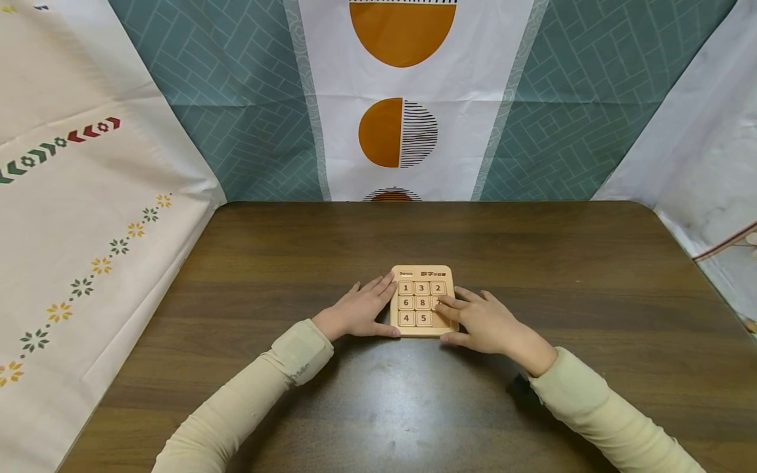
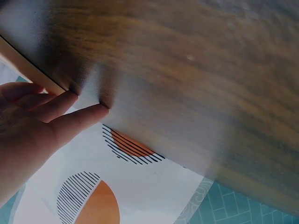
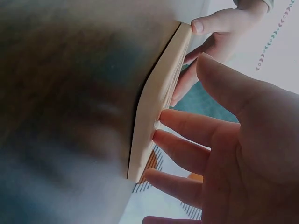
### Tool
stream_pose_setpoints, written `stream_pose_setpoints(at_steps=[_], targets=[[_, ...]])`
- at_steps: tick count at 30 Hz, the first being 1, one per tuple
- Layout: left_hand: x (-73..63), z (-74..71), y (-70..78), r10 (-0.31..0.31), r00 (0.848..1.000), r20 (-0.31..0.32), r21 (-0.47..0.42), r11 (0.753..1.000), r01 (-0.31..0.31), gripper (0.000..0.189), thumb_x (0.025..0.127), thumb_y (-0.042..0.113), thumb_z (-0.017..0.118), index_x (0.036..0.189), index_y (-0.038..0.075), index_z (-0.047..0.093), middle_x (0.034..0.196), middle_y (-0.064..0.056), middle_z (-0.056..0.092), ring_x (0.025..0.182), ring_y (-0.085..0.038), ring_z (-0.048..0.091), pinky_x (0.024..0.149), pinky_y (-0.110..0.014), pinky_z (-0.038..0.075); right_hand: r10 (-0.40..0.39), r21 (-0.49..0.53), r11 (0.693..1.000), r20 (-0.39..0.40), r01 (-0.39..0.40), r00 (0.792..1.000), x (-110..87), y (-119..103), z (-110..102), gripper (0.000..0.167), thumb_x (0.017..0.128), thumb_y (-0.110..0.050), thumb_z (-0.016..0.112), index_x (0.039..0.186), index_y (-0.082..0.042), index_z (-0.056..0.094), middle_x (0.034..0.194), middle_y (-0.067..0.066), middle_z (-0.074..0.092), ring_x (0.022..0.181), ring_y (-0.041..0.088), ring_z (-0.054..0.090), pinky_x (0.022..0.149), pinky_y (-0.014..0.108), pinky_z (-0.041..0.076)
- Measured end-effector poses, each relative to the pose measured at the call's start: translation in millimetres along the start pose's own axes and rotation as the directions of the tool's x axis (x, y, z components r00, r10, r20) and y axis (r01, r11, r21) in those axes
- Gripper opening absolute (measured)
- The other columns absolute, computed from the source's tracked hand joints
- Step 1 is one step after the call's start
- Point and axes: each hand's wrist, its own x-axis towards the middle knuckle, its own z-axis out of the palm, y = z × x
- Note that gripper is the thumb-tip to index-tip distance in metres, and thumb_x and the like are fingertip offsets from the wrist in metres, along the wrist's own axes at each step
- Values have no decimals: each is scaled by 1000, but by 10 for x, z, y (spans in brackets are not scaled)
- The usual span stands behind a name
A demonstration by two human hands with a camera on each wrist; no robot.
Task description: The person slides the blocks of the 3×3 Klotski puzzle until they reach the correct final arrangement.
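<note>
A square wooden number slide puzzle [image 1: 423, 332] lies flat on the table, its numbered tiles in a three-by-three tray. Along its left edge rests my left hand [image 1: 362, 311], fingers straight, the thumb at the lower left corner. My right hand [image 1: 489, 320] reaches in from the right. Two of its fingertips touch the right-column tile in the middle row and partly cover it. Below that tile shows a bare slot beside the 5 tile [image 1: 423, 318]. The right thumb points at the lower right corner. In the right wrist view the puzzle's pale side [image 3: 152, 100] stands close to the extended fingers.
The dark wooden table [image 1: 307, 243] stretches out on all sides of the puzzle. A patterned curtain [image 1: 248, 98] hangs behind its far edge. White embroidered cloth [image 1: 77, 217] drapes at the left, and pale cloth [image 1: 704, 151] at the right.
</note>
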Motion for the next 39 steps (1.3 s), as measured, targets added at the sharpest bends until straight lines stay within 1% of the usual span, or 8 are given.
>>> stream_pose_setpoints(at_steps=[5,11,14,18,24,32,35,39], targets=[[-1,-5,6,0,1000,4,-1,1000,0,97,80,64,52,146,5,13,152,-9,1,138,-25,10,103,-54,20,-23,-1,1000,-9,23,1000,-28,-33,-14,59,86,-46,57,134,-12,48,139,6,42,129,35,31,94,63,26],[2,-5,-3,1,1000,3,4,1000,-1,96,80,64,51,146,5,12,152,-10,1,137,-24,10,103,-54,20,-123,23,992,-1,123,992,-65,-139,-12,59,86,-48,56,134,-14,49,139,5,43,131,33,29,95,63,24],[7,-2,-6,-2,1000,0,4,1000,2,96,80,64,51,146,5,13,152,-10,1,137,-24,10,102,-54,20,-149,19,989,0,149,989,-70,-175,4,59,86,-48,55,133,-14,50,139,5,43,131,33,29,95,62,24],[6,0,-2,-4,1000,0,0,1000,4,96,80,64,51,146,6,13,152,-9,1,137,-24,10,103,-54,20,-148,26,989,-7,148,989,-91,-164,26,58,85,-48,56,132,-13,51,138,5,43,131,33,29,95,63,24],[3,4,1,-3,1000,3,5,1000,3,97,80,65,51,146,6,13,152,-9,1,137,-24,10,102,-54,21,-133,44,990,-9,134,991,-159,-82,48,57,86,-48,56,132,-14,51,138,4,43,130,32,31,94,63,25],[5,4,0,-2,1000,1,9,1000,2,97,80,65,51,147,6,12,152,-9,0,138,-25,10,102,-54,20,-118,51,992,13,117,993,-234,-4,4,55,86,-46,56,131,-14,52,138,5,44,130,33,31,93,63,25],[9,5,0,-4,1000,4,9,1000,4,97,80,65,51,147,6,12,152,-9,0,138,-24,10,103,-54,20,-126,49,991,-1,126,992,-217,-17,-3,56,86,-46,56,132,-14,51,138,6,44,130,33,31,94,63,25],[13,11,-5,-7,1000,8,7,1000,7,97,80,65,51,147,6,12,152,-9,0,138,-24,10,103,-54,20,-154,42,987,-39,156,987,-129,-71,11,57,86,-46,57,132,-13,50,138,6,44,130,34,30,94,62,25]])
